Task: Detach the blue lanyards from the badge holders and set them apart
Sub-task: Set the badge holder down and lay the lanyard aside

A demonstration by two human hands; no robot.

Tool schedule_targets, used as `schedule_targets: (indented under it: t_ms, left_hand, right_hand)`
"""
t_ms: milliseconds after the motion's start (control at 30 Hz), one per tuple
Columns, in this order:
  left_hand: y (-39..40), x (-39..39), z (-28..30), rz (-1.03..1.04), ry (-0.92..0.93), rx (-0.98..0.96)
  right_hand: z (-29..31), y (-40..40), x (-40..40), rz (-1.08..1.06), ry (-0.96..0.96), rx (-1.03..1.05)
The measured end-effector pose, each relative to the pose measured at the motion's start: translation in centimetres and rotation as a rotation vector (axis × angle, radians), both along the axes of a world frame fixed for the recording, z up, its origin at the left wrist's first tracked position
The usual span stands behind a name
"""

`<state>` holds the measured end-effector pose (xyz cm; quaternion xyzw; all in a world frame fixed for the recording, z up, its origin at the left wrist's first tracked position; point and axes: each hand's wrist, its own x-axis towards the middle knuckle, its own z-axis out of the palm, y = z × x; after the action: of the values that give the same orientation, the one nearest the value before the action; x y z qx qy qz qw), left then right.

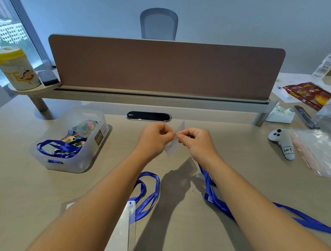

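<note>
Above the desk, my left hand [155, 137] and my right hand [196, 141] meet at a clear badge holder [173, 147]. My left hand pinches the holder's top edge. My right hand pinches a small metal clip [176, 136] at the same spot. A blue lanyard [210, 186] runs down from under my right wrist and trails along the desk to the right. A second blue lanyard [148, 195] lies looped under my left forearm, beside another badge holder [124, 229] flat on the desk.
A translucent bin [95, 127] at the left holds a blue lanyard [58, 148] and coloured clips. A brown divider [157, 68] closes the back of the desk. At the right lie a grey controller [282, 144], a plastic bag [319, 151] and a snack packet [308, 94].
</note>
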<state>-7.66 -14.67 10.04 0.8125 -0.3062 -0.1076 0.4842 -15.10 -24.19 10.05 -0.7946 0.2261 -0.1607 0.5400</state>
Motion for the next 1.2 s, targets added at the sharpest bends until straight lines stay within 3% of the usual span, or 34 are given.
schedule_targets:
  t_ms: [400,467,567,767,867,1000,1200]
  left_hand:
    - [1.4,2.8,3.2,-0.003,-0.021,-0.090]
    - [1.6,3.3,3.4,0.000,0.102,-0.169]
    - [1.8,4.0,3.3,0.015,0.430,-0.241]
    - [2.5,6.2,1.9,0.168,0.912,-0.059]
    - [2.3,6.9,1.9,0.180,1.127,-0.267]
    - [1.2,7.8,1.7,0.306,1.164,-0.590]
    - [-0.7,8.9,1.4,0.516,1.138,-0.692]
  right_hand:
    - [2.9,1.0,3.2,0.060,-0.108,-0.031]
    - [3.6,0.9,3.9,0.086,-0.092,-0.011]
    - [4.7,0.5,5.2,0.101,-0.073,0.051]
    - [5.5,-0.3,7.4,0.145,-0.029,0.167]
    - [5.0,-0.8,8.0,0.189,0.025,0.207]
    - [4.0,-1.5,8.3,0.165,0.097,0.237]
    - [2.0,-2.8,8.9,0.010,0.203,0.154]
